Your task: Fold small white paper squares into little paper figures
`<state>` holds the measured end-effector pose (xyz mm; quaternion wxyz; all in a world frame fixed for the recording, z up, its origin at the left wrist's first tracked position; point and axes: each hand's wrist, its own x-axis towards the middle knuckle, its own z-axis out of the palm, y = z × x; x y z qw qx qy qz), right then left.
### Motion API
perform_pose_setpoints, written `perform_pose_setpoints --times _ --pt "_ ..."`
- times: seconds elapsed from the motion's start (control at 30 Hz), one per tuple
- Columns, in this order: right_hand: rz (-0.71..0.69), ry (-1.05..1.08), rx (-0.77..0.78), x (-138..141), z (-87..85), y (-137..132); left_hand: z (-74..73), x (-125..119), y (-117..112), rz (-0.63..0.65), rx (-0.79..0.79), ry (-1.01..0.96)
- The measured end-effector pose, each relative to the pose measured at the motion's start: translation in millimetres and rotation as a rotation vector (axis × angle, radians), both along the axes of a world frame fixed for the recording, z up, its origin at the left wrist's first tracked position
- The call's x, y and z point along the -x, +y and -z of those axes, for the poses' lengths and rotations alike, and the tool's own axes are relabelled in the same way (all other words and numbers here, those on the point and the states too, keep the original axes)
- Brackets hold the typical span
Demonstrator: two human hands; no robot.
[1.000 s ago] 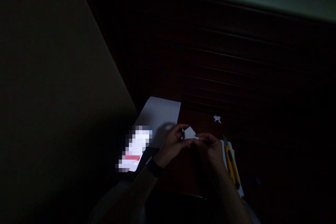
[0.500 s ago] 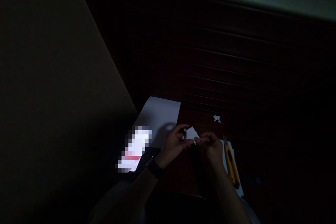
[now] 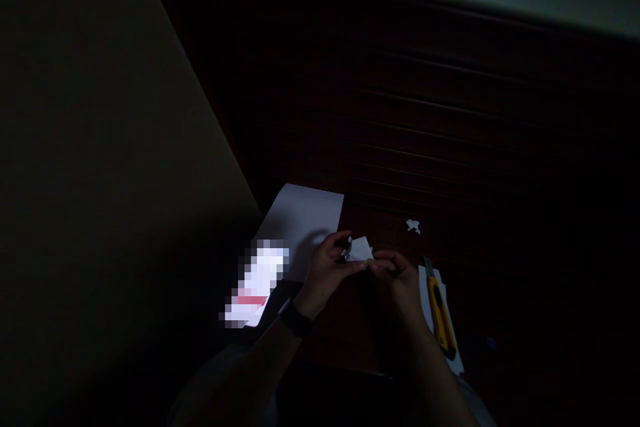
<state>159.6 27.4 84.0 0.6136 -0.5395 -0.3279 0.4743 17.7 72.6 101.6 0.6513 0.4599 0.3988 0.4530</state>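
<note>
A small piece of folded white paper (image 3: 359, 249) is held up between my two hands, its pointed corner facing away from me. My left hand (image 3: 327, 273) grips its left side and near edge with thumb and fingers; a dark watch is on that wrist. My right hand (image 3: 400, 277) pinches the near right corner, fingers curled. Small folded flaps stick out at the paper's left end. Just beyond, on the dark table, lies another small folded white paper shape (image 3: 413, 226).
A large white sheet (image 3: 305, 213) lies to the left behind a bright, blurred-out phone screen (image 3: 257, 287). Right of my right hand, a yellow utility knife (image 3: 440, 317) with its blade out rests on white paper (image 3: 457, 363). A pale wall or panel (image 3: 100, 113) rises at the left.
Both hands have shifted slightly left with the folded paper, which has turned a little. More of its left flaps shows now. The things on the table have stayed put.
</note>
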Motion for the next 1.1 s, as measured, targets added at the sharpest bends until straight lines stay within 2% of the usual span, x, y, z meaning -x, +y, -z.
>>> perform_pose_setpoints --times 0.23,0.4,0.73,0.93,1.1 --pt "-0.026 0.037 0.012 -5 6.7 -1 0.6 2 -2 0.042 -0.019 -0.014" --pt "0.014 0.094 0.003 -4 9.9 0 -2.2 4 -3 0.053 0.004 -0.001" --pt "0.028 0.024 0.023 -4 9.8 1 -6.1 3 -1 0.027 0.078 -0.023" --pt "0.064 0.005 0.033 -6 12.2 2 -1.5 5 -1 0.104 0.051 0.006" --pt "0.042 -0.047 0.026 -5 8.8 3 0.6 3 0 0.036 0.07 -0.04"
